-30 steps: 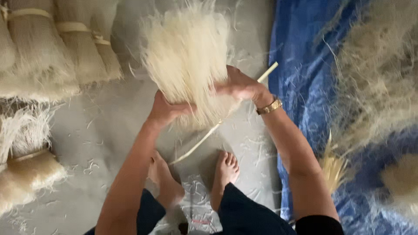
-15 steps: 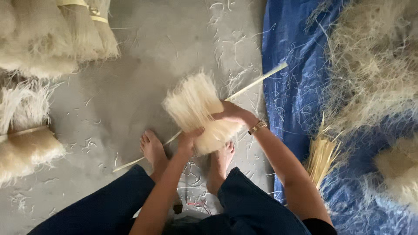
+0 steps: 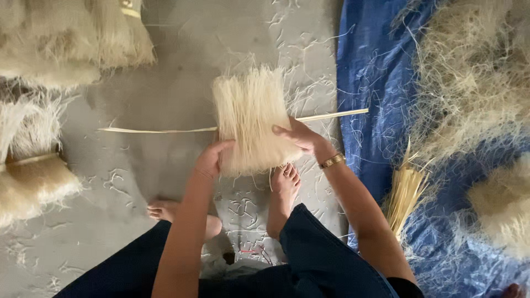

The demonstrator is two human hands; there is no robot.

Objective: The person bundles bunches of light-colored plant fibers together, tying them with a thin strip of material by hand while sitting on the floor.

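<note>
both hands now have the pale fibre bundle (image 3: pixel 249 118) flattened into a wider sheet across the thin strip (image 3: pixel 165 131), which has swung level on the floor (image 3: pixel 176 60). my left hand (image 3: pixel 211 160) and right hand (image 3: pixel 298 138) clamp its lower edge, fingers curled.

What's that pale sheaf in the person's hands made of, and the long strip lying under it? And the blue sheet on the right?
The sheaf looks like fine dried strands, noodles or plant fibre, cream and matt with frayed ends; which one is unclear. The strip seems split bamboo or cane: thin, flat, pale yellow. The blue sheet looks like woven plastic tarpaulin, creased with a slight sheen. Both the left hand and right hand grip the sheaf.
</note>
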